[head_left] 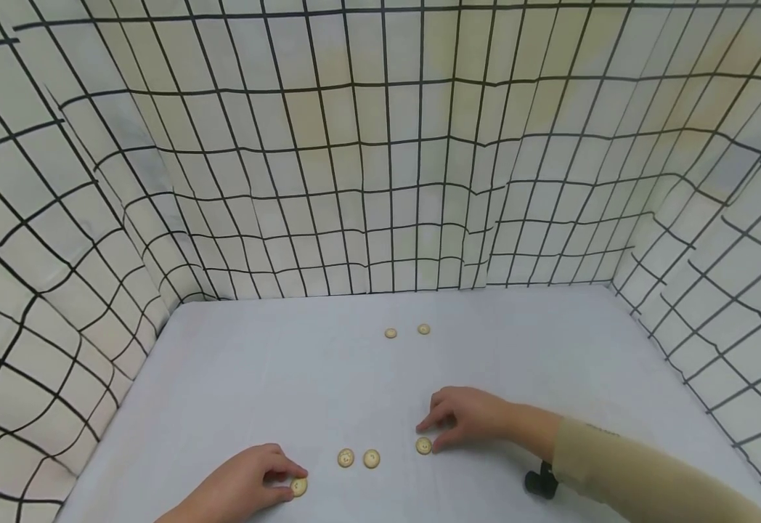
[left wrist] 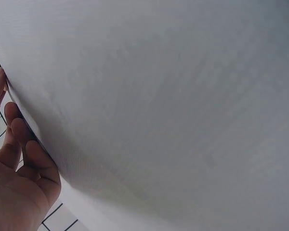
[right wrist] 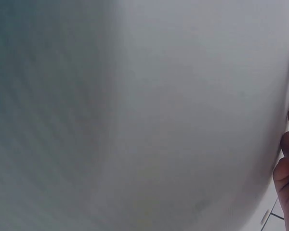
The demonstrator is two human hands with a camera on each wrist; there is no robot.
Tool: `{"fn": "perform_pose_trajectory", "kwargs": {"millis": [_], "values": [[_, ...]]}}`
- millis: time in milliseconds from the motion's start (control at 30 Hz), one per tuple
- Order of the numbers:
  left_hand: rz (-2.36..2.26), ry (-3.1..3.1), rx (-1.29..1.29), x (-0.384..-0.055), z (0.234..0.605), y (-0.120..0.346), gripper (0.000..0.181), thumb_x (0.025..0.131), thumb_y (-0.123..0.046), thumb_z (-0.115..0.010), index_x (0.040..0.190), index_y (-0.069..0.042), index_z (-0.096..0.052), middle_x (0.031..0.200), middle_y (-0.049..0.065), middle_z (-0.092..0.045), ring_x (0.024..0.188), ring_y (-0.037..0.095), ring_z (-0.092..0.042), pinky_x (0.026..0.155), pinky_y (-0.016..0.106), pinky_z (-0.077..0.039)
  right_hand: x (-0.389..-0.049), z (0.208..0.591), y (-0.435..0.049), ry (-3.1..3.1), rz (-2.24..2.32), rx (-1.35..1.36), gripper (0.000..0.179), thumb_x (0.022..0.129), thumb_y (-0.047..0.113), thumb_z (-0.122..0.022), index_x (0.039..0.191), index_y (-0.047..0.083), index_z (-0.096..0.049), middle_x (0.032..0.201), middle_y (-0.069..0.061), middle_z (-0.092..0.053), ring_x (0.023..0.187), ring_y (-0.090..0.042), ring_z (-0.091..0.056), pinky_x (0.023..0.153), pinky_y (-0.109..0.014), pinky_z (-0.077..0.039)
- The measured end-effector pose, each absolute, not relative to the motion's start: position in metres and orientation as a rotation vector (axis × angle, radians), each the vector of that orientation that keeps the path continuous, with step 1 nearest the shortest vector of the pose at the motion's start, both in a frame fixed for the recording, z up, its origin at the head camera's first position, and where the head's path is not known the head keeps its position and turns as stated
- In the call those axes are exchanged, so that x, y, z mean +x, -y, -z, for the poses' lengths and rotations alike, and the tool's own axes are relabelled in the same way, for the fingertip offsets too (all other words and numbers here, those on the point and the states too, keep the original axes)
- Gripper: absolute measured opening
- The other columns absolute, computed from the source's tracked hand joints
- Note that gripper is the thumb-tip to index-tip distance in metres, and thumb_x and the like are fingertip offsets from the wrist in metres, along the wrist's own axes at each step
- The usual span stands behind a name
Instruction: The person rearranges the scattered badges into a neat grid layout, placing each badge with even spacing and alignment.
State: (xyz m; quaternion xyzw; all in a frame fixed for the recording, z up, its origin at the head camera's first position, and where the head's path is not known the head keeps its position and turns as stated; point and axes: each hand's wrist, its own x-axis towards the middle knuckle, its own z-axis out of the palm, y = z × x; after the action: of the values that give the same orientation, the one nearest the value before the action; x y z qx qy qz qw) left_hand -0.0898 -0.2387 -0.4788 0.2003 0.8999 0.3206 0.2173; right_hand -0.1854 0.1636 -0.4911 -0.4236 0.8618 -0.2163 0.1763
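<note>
At the near left of the table, my left hand pinches a pale yellow button by its edge, between thumb and forefinger. My right hand is low over the table on the right, thumb and forefinger spread around another such button. That button lies flat, its face uncovered, with the thumb tip close to its edge. Between the hands two more buttons lie side by side. Fingers of the left hand and of the right hand show at the borders of the wrist views.
Farther back on the white tabletop lie two buttons, a little apart. White walls with a black grid enclose the back and both sides. A small black object sits under the right forearm, by the beige sleeve.
</note>
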Motion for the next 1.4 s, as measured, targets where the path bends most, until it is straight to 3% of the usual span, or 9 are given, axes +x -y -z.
{"fn": "perform_pose_trajectory", "kwargs": {"millis": [500,1400], "values": [[-0.886,-2.482,0.566,-0.092,0.481,0.24,0.023,0.083,-0.028,-0.08,0.105,-0.022,-0.079,0.088,-0.019,-0.06,0.076,-0.001,-0.051,0.068,0.026,-0.044,-0.186,0.492,-0.156,-2.419,0.495,-1.313,0.032,0.083,0.041,-0.08,0.113,0.035,-0.076,0.086,0.022,-0.052,0.077,0.002,-0.043,0.068,-0.014,-0.038],[-0.884,-2.514,0.559,-0.09,0.482,0.239,0.023,0.082,-0.028,-0.08,0.105,-0.024,-0.079,0.088,-0.02,-0.06,0.077,-0.002,-0.051,0.068,0.025,-0.045,-0.196,0.486,-0.163,-2.464,0.58,-1.179,0.026,0.082,0.038,-0.082,0.107,0.032,-0.078,0.084,0.021,-0.055,0.08,-0.001,-0.047,0.073,-0.019,-0.042]]}}
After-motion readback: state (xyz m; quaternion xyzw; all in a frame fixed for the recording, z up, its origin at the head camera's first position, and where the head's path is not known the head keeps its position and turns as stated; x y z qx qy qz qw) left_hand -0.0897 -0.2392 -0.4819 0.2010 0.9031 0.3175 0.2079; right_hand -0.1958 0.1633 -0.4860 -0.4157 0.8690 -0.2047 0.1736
